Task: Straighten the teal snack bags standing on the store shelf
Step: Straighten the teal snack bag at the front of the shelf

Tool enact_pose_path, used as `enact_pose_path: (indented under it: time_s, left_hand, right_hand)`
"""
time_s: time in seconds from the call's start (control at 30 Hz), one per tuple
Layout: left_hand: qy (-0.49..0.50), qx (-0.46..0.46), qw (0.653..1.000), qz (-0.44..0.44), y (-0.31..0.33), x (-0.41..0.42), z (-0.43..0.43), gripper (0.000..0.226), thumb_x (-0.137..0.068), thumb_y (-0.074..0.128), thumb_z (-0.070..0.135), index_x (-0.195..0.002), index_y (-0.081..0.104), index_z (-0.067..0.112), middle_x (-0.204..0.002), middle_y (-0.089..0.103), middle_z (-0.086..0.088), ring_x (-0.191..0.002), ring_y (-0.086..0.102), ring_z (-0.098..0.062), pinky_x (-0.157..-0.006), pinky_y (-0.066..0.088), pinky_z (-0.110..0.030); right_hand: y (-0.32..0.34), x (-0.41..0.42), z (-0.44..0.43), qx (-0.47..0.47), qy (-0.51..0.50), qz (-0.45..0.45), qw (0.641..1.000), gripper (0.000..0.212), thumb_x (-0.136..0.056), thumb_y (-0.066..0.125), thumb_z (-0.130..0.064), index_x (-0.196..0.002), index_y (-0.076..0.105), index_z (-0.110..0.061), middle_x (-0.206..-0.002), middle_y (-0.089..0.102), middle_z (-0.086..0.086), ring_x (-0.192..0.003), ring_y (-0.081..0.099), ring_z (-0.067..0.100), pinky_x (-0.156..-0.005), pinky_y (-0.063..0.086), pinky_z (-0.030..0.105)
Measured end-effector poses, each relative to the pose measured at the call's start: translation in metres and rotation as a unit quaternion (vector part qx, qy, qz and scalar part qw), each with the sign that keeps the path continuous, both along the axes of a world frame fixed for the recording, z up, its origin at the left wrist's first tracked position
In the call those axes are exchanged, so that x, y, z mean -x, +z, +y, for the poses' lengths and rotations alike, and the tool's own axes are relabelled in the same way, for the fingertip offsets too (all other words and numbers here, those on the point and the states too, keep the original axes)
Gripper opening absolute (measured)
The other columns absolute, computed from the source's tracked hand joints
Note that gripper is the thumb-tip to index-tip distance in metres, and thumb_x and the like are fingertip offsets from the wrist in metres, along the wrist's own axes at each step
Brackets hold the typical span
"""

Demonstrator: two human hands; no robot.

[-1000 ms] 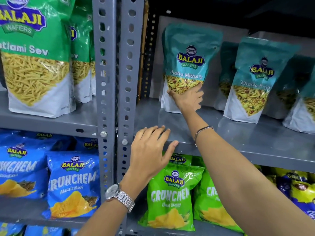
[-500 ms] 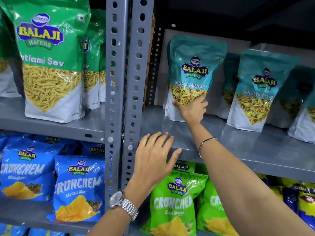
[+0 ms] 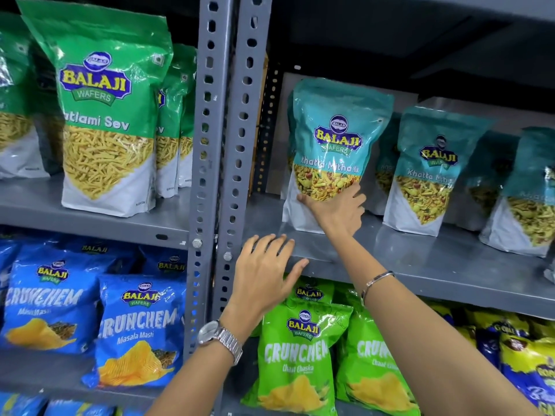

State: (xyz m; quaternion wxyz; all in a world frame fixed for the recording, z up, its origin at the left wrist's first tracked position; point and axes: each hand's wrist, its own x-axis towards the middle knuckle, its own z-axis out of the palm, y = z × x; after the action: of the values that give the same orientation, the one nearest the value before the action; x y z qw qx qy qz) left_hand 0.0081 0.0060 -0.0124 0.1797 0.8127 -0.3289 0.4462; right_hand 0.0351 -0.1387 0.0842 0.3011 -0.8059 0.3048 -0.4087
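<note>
Several teal Khatta Mitha snack bags stand on the grey upper right shelf (image 3: 420,259). The leftmost teal bag (image 3: 336,136) stands upright near the shelf's left end. My right hand (image 3: 338,211) lies flat against its lower front, fingers spread over the clear window. A second teal bag (image 3: 429,169) stands to the right, turned slightly. A third teal bag (image 3: 528,199) leans at the far right edge, and more stand behind them. My left hand (image 3: 264,271) hovers open at the shelf's front lip, holding nothing.
Two grey perforated uprights (image 3: 222,145) split the shelving. Green Ratlami Sev bags (image 3: 108,115) fill the upper left shelf. Blue Crunchem bags (image 3: 138,331) sit lower left, green Crunchem bags (image 3: 297,355) lower right under my arms. A dark shelf runs overhead.
My right hand has stayed pressed on the leftmost teal bag, which now stands a little more upright. My view has moved closer and shifted left. My left hand has barely moved.
</note>
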Motion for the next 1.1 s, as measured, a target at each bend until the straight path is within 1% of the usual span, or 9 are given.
enact_pose_path:
  time_s: [0.1,0.43,0.6,0.8,1.1]
  left_hand:
    - [-0.002,-0.006,1.0,0.007,-0.001,0.001,0.002,0.051,-0.089,0.042,0.046,-0.105,0.069,0.006,-0.107,0.072,-0.012,-0.1,0.065,-0.027,-0.09,0.048,-0.042]
    - [-0.012,0.003,1.0,0.02,0.001,0.007,0.004,0.051,-0.089,0.042,0.047,-0.103,0.069,0.006,-0.104,0.072,-0.01,-0.096,0.065,-0.027,-0.086,0.047,-0.04]
    - [-0.015,0.005,1.0,0.025,0.0,0.008,0.003,0.052,-0.089,0.039,0.047,-0.103,0.068,0.007,-0.104,0.072,-0.009,-0.096,0.065,-0.026,-0.085,0.047,-0.039]
    - [-0.017,0.011,0.999,0.03,0.001,0.009,0.003,0.051,-0.088,0.04,0.047,-0.101,0.069,0.006,-0.101,0.073,-0.009,-0.095,0.065,-0.026,-0.084,0.047,-0.039]
    - [-0.014,0.011,0.999,0.041,0.0,0.01,0.002,0.04,-0.086,0.061,0.039,-0.103,0.069,0.004,-0.105,0.072,-0.013,-0.099,0.065,-0.029,-0.088,0.048,-0.044]
  right_hand:
    - [0.001,0.015,0.003,0.007,-0.001,0.014,1.0,0.12,-0.048,0.079,-0.068,-0.137,0.025,-0.008,-0.132,0.04,0.015,-0.12,0.044,0.037,-0.088,0.044,0.045]
    - [0.002,0.057,0.015,0.032,0.001,0.028,0.999,0.129,-0.049,0.075,-0.072,-0.144,0.017,-0.007,-0.137,0.037,0.019,-0.125,0.04,0.038,-0.093,0.042,0.046]
    - [0.003,0.07,0.021,0.035,-0.007,0.031,0.999,0.126,-0.049,0.075,-0.072,-0.142,0.02,-0.007,-0.135,0.038,0.018,-0.123,0.042,0.037,-0.092,0.042,0.045]
    - [0.003,0.076,0.024,0.035,-0.004,0.033,0.999,0.128,-0.05,0.075,-0.071,-0.144,0.016,-0.008,-0.135,0.038,0.017,-0.123,0.042,0.036,-0.091,0.043,0.045]
    - [0.003,0.085,0.025,0.041,-0.004,0.042,0.998,0.125,-0.052,0.074,-0.072,-0.143,0.017,-0.008,-0.135,0.038,0.018,-0.124,0.043,0.036,-0.09,0.044,0.045]
